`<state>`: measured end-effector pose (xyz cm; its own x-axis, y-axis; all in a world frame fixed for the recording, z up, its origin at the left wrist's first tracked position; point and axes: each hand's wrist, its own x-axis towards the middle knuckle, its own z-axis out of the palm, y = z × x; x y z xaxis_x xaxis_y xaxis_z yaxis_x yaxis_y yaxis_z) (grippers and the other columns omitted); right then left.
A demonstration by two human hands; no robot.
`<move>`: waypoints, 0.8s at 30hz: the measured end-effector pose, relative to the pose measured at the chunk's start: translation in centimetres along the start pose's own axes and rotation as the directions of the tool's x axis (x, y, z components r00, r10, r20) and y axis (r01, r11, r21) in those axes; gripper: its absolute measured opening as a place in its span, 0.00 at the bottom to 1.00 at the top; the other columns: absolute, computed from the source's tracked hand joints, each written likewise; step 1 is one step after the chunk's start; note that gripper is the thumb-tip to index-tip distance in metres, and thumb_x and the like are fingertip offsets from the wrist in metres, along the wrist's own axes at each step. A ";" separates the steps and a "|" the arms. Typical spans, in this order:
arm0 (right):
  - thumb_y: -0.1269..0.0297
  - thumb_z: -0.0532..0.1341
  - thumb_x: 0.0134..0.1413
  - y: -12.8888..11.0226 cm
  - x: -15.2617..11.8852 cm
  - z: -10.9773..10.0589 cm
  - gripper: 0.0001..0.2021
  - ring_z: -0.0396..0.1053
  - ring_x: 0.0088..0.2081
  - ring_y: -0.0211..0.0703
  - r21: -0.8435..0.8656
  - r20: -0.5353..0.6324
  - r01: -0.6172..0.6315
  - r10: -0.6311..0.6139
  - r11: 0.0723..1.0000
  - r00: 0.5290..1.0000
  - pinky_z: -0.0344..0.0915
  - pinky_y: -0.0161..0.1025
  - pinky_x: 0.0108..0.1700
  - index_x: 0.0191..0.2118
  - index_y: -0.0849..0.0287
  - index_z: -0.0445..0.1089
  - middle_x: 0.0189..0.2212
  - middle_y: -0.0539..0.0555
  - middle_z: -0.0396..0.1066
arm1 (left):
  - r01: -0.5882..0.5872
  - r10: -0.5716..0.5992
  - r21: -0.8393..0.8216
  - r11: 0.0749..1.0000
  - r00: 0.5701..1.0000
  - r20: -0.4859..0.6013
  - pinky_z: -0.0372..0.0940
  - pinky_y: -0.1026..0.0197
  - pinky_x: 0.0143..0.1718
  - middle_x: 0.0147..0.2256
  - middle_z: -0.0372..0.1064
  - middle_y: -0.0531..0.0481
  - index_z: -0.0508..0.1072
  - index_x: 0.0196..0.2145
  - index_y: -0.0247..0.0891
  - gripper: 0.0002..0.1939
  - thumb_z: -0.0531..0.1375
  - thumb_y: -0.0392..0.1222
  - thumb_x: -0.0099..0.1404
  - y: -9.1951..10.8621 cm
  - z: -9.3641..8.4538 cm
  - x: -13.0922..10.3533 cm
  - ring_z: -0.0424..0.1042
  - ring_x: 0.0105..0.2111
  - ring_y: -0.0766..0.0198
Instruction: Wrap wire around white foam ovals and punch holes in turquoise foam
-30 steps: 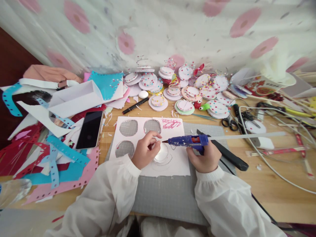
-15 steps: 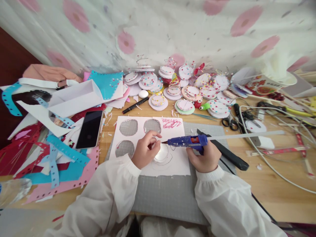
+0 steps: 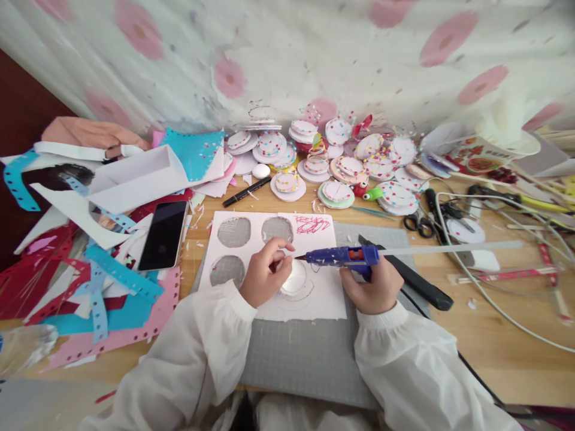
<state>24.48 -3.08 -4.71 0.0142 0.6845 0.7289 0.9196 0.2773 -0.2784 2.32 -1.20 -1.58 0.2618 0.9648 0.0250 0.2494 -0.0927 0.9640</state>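
My right hand (image 3: 374, 284) is wrapped around the handle of a blue glue gun (image 3: 339, 256). A long pale glue stick (image 3: 453, 249) sticks out of its back. The dark nozzle points left and ends right by the fingertips of my left hand (image 3: 268, 270), which are bent together in a pinch; whatever is between them is too small to make out. Below the nozzle, partly behind my left fingers, is a shiny white round piece (image 3: 295, 279). It lies on a white sheet (image 3: 323, 305) with round holes cut in it and red scribbles at its upper right.
A grey cutting mat (image 3: 305, 353) lies under the sheet, with a black utility knife (image 3: 415, 278) at its right. Scissors (image 3: 418, 224) and a white cable (image 3: 478, 287) are farther right. A phone (image 3: 164, 235) rests by paper scraps on the left. Decorated paper discs (image 3: 287, 185) crowd the back.
The back end of the glue stick has shifted slightly right. Both hands and the glue gun stay almost in the same place.
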 end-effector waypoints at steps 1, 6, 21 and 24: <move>0.66 0.62 0.43 0.0 0.0 0.0 0.10 0.61 0.18 0.35 0.011 0.003 0.001 -0.001 1.000 1.000 0.61 0.34 0.22 0.35 0.58 0.66 0.20 0.46 0.65 | 0.001 -0.001 -0.002 1.000 1.000 -0.002 0.47 0.68 0.21 0.17 0.48 0.63 0.64 0.38 0.38 0.04 0.54 0.38 0.64 0.0 0.0 0.0 0.47 0.17 0.73; 0.68 0.63 0.42 0.0 0.1 -0.1 0.10 0.63 0.19 0.35 0.054 -0.002 0.020 -0.020 0.998 1.000 0.61 0.34 0.22 0.36 0.58 0.67 0.23 0.48 0.68 | 0.003 -0.003 -0.020 1.000 1.000 -0.013 0.47 0.68 0.21 0.17 0.48 0.62 0.64 0.39 0.38 0.05 0.54 0.38 0.64 -0.1 0.0 0.0 0.47 0.17 0.73; 0.67 0.62 0.43 0.2 -0.1 -0.1 0.11 0.64 0.19 0.37 -0.006 -0.012 0.046 -0.046 0.999 0.999 0.63 0.35 0.23 0.36 0.58 0.66 0.24 0.49 0.70 | 0.029 -0.030 -0.051 0.998 0.999 -0.024 0.46 0.68 0.21 0.17 0.50 0.62 0.64 0.39 0.38 0.06 0.54 0.38 0.63 0.0 -0.1 0.0 0.47 0.17 0.73; 0.67 0.63 0.42 0.3 -0.1 -0.1 0.12 0.65 0.21 0.39 -0.007 -0.027 0.060 -0.060 0.998 0.998 0.64 0.36 0.25 0.37 0.58 0.66 0.25 0.50 0.70 | 0.026 -0.028 -0.068 0.997 0.999 -0.030 0.46 0.68 0.21 0.17 0.49 0.62 0.64 0.39 0.39 0.06 0.55 0.38 0.63 0.0 -0.1 0.0 0.47 0.17 0.73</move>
<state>24.77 -3.12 -4.82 -0.0307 0.6481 0.7609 0.9217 0.3129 -0.2294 2.23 -1.22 -1.56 0.2264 0.9740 0.0064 0.1924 -0.0512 0.9800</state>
